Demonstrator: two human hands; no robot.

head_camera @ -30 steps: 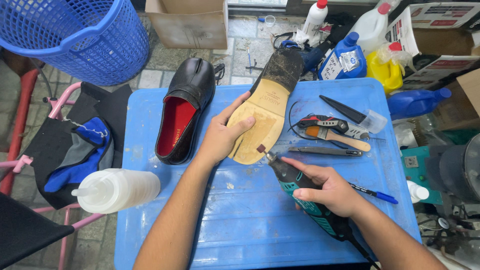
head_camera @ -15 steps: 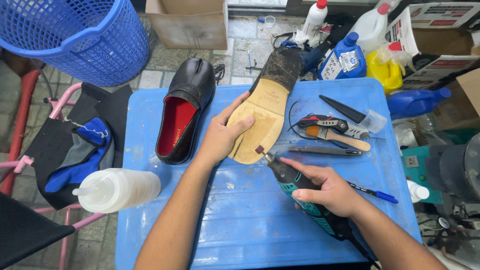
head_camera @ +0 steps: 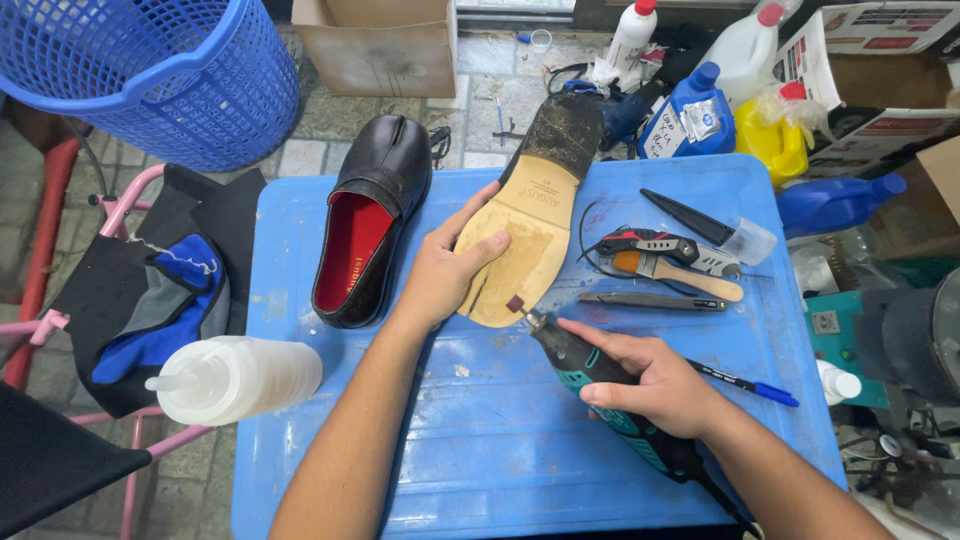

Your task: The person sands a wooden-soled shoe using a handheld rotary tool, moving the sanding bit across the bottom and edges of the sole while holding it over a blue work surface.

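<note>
A shoe lies sole up [head_camera: 540, 215] on the blue plastic table [head_camera: 480, 440], its tan sole facing me and the dark heel pointing away. My left hand [head_camera: 450, 265] presses flat on the front of that sole, holding it down. My right hand [head_camera: 650, 380] grips a teal and black rotary tool [head_camera: 585, 365]. The tool's small sanding tip [head_camera: 516, 304] touches the toe edge of the sole. A second black shoe with a red lining [head_camera: 370, 230] stands upright to the left.
A white squeeze bottle [head_camera: 235, 378] lies at the table's left edge. Pliers, a wooden-handled brush [head_camera: 680, 272], a knife and a blue pen [head_camera: 750, 385] sit at the right. A blue basket [head_camera: 150, 70], a cardboard box and several bottles stand beyond the table.
The rotary tool's tip has shifted slightly left along the toe edge of the sole. My left hand stays put on the sole.
</note>
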